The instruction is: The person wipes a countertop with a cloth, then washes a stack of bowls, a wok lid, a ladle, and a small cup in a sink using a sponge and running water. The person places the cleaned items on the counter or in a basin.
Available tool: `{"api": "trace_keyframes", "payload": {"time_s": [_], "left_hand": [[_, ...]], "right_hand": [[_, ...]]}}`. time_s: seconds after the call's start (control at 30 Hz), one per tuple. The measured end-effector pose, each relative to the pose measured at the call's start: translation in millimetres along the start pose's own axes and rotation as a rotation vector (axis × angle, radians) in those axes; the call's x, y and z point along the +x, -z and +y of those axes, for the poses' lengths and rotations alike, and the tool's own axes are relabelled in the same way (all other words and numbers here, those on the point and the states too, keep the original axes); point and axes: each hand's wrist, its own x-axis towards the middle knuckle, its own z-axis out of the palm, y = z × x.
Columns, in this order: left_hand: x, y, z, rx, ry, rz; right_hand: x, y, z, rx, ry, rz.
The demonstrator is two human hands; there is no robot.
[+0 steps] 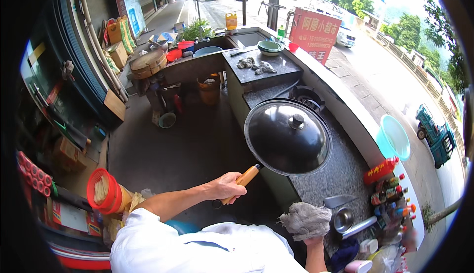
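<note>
My left hand (226, 187) grips the wooden handle (247, 176) of a wok whose pan is hidden under a dark domed lid (285, 139). The lid has a round black knob (296, 121) on top. A crumpled grey cloth (306, 221) is in my right hand (314, 241); the cloth hides most of the fingers. Wok and lid are over the edge of the speckled stone counter (329, 178), in front of a gas burner (307, 97). Right of the cloth, a cleaver blade (340, 200) lies on the counter beside a steel bowl (344, 219).
Several sauce bottles (389, 195) line the counter's right side, near a turquoise basin (393, 138). Green bowls (270, 47) and grey rags (256, 65) rest on the raised slab. A round chopping block (149, 64) stands back left. An orange bucket (209, 91) is on the floor.
</note>
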Motion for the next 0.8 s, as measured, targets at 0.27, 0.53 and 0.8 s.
{"api": "trace_keyframes", "payload": {"time_s": [0.27,0.53,0.8], "left_hand": [[92,110,32,-0.042,0.037,0.031],[215,228,87,0.077,0.016,-0.101],[355,274,138,0.215,-0.019,-0.271]], "right_hand": [[153,-11,-12,-0.162,0.027,-0.003],[229,-33,16,0.093,0.219,0.371],[265,-33,27,0.239,0.428,0.542]]}}
